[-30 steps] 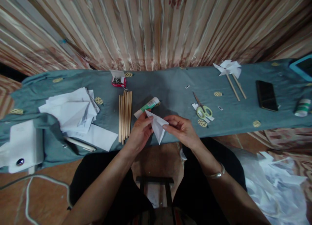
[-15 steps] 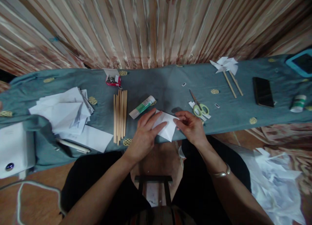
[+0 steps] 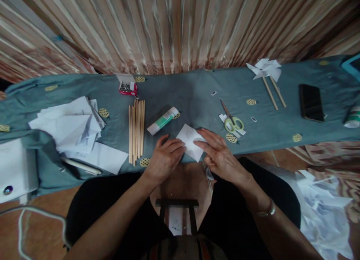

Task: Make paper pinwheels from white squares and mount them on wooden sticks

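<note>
A small square of white paper (image 3: 189,137) with crease lines lies at the front edge of the cloth-covered table, one corner toward me. My left hand (image 3: 165,158) is closed at the paper's left corner, fingers bent and their tips on it. From the other side my right hand (image 3: 221,155) pinches the right part, a finger reaching over the surface. Just beyond my left hand lies a glue stick (image 3: 163,120) with a green label. Green-handled scissors (image 3: 232,121) rest on white paper scraps to the right of my right hand.
Left of the glue stick are several wooden sticks (image 3: 136,132), a small red box of metal pins (image 3: 128,88) and a paper pile (image 3: 64,125). Paper pinwheels (image 3: 264,69) on sticks and a black phone (image 3: 311,102) lie right. A plastic bag of paper (image 3: 323,211) stands beside my leg.
My left hand has drawn back from the paper's top to its left corner. My right hand has come further over the paper, which now lies flatter. The view has shifted slightly.
</note>
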### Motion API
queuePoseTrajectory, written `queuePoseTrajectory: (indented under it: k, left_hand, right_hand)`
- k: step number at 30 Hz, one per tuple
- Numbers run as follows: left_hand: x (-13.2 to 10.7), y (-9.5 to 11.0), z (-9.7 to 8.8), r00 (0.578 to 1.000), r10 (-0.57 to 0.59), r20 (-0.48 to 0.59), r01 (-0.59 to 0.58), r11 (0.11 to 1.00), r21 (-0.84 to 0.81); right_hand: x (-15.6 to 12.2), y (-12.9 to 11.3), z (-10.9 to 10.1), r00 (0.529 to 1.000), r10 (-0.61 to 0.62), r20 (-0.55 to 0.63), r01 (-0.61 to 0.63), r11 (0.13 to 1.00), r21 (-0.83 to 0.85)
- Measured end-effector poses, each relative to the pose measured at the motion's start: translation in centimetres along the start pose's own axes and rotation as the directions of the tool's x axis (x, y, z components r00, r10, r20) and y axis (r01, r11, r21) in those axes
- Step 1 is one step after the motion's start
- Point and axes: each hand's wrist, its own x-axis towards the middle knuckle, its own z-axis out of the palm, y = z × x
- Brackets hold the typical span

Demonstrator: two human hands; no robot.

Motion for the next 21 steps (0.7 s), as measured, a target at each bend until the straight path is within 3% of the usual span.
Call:
queuePoseTrajectory:
  k: [5, 11, 17, 21]
  left_hand:
    - [-0.2, 0.5, -0.7, 0.997, -0.077, 0.025, 0.079, 0.99, -0.114]
    - [-0.7, 0.5, -1.1, 0.985, -0.167, 0.051, 0.173, 0.974, -0.148]
    - [-0.8, 0.4, -0.7, 0.975, -0.223, 0.007, 0.222, 0.965, -0.14]
    - [-0.7, 0.3, -0.8, 0.969, -0.247, 0.016, 0.248, 0.962, -0.114]
  right_hand:
    - [-0.1, 0.1, -0.7, 0.996, 0.078, 0.039, -0.085, 0.967, 0.242]
    - [0.6, 0.1, 0.5, 0.957, 0.291, 0.018, -0.252, 0.796, 0.55]
    - [2.0, 0.1, 1.7, 0.916, 0.399, -0.046, -0.313, 0.782, 0.538]
    - [3.0, -0.2, 1.6, 0.932, 0.339, -0.125, -0.253, 0.859, 0.445]
